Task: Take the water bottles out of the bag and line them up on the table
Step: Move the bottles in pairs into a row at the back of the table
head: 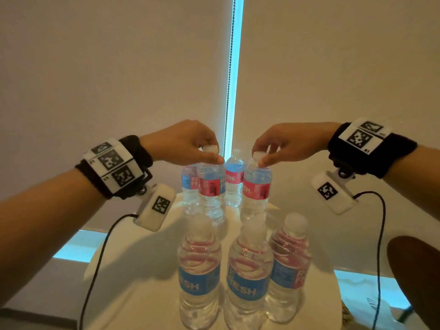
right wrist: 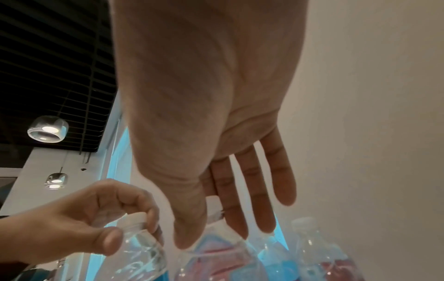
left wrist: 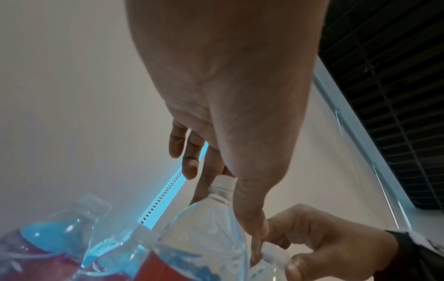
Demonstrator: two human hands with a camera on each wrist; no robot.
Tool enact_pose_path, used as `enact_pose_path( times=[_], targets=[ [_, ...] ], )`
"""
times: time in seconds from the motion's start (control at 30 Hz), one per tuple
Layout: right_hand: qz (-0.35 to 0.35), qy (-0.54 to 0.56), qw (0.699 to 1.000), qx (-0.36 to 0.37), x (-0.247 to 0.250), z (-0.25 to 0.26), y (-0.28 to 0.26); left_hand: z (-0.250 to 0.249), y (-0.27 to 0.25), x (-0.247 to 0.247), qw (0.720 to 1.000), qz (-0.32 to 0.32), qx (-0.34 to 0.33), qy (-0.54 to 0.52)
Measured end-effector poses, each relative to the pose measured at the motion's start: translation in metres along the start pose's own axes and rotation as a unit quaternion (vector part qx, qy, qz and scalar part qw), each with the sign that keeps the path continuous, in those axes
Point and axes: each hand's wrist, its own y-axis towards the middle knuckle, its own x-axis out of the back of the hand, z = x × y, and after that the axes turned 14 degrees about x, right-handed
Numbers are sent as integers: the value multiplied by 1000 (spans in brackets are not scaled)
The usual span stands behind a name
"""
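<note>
Two hands reach inward: left hand [head: 184,142] and right hand [head: 287,144] fingers pinching bottle caps.

Café-like room: pendant lamps [right wrist: 48,129], slatted ceiling [right wrist: 48,57]

front middle bottle [head: 247,279]: "FRESH" | front left bottle [head: 198,279]: "ESH"

Head view looks down; 2 wrist views look up closely, sharing the bottles [head: 250,270].
</note>
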Motion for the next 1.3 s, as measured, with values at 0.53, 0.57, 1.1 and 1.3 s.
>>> enact_pose_path(
  times=[0.53, 0.57, 1.1, 1.3],
  targets=[
    [-24, -61, 993, -102, -37, -39, 14, -11, 83, -79, 996, -19, 18, 86],
    [-23, -59, 993, -104, -39, -41, 16, -11, 85, -80, 996, -18, 19, 86],
    [-75, 70, 985, -141, -53, -65, 17, -5, 94, -87, 998, 14, 20, 60],
    [-87, 87, 981, -150, -55, -59, 13, -1, 84, -78, 998, 42, 48, 3]
  ],
)
